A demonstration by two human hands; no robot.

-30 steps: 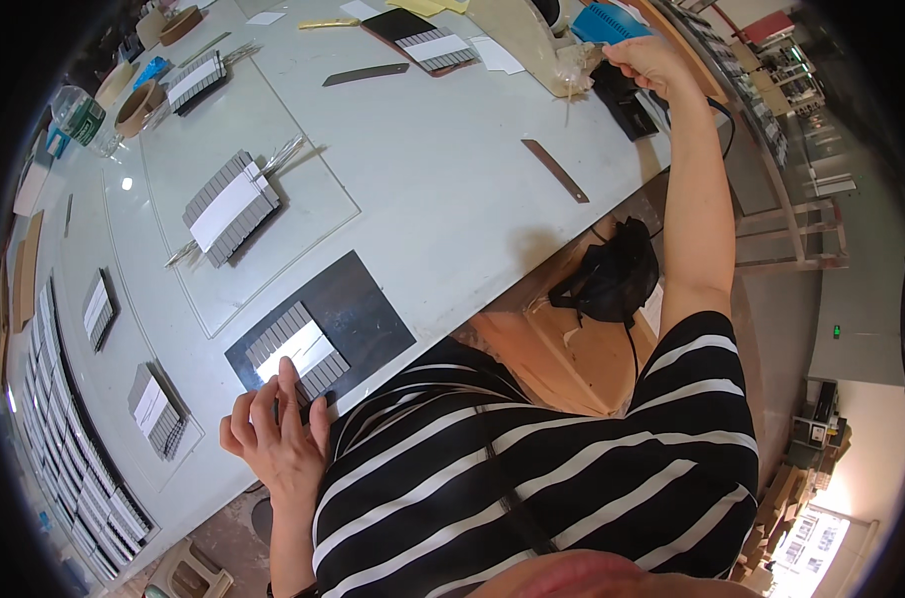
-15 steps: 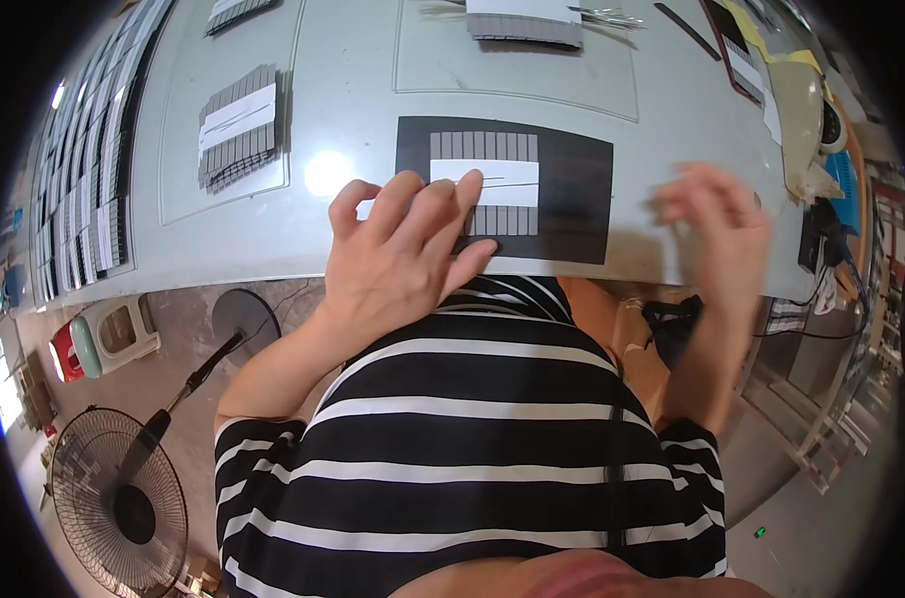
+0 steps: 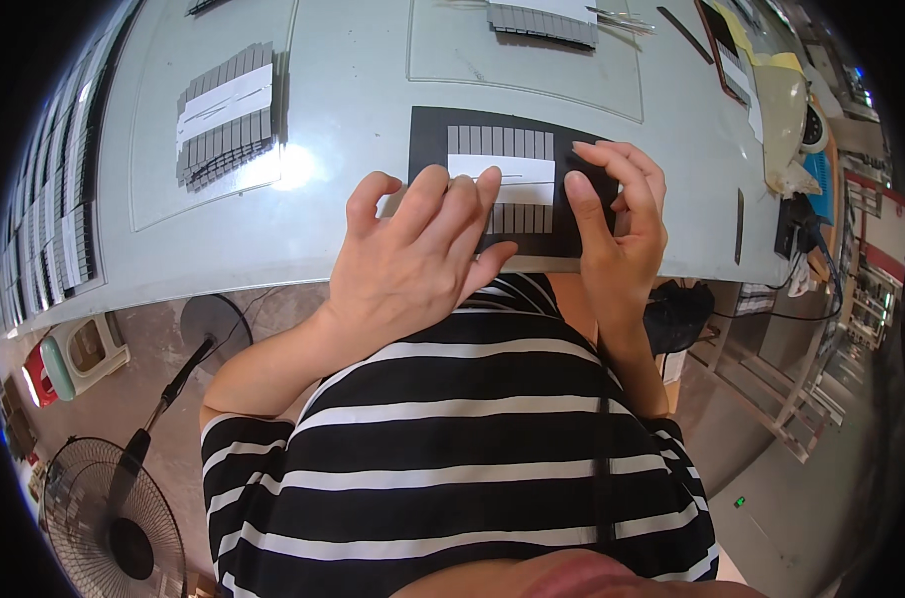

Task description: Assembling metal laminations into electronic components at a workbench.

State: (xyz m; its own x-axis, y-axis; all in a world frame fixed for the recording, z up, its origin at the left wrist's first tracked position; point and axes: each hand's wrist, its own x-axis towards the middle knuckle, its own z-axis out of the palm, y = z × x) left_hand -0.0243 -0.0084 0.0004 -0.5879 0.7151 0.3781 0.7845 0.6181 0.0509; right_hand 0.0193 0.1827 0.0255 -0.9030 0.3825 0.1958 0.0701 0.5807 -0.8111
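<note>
On a black mat (image 3: 432, 127) at the table's near edge lies a row of narrow grey strips (image 3: 501, 142) crossed by a white band (image 3: 527, 181) with thin dark lines on it. My left hand (image 3: 412, 244) rests at the left of this piece, index fingertip on the white band, thumb by its lower edge. The fingers are bent and apart, holding nothing. Over the mat's right part my right hand (image 3: 624, 214) curves with thumb and fingers apart, nothing visible between them. Its thumb tip is close to the right edge of the strips.
A stack of similar banded grey strips (image 3: 225, 115) lies at left, another (image 3: 542, 25) at the back. Long rows of strips (image 3: 49, 214) line the far left. A thin dark strip (image 3: 739, 225) lies at right. A fan (image 3: 114, 518) and a stool (image 3: 84, 354) stand below.
My right hand has moved left from the bare tabletop onto the mat's right side. A thin dark strip now shows near where it was. My left hand keeps its place on the piece.
</note>
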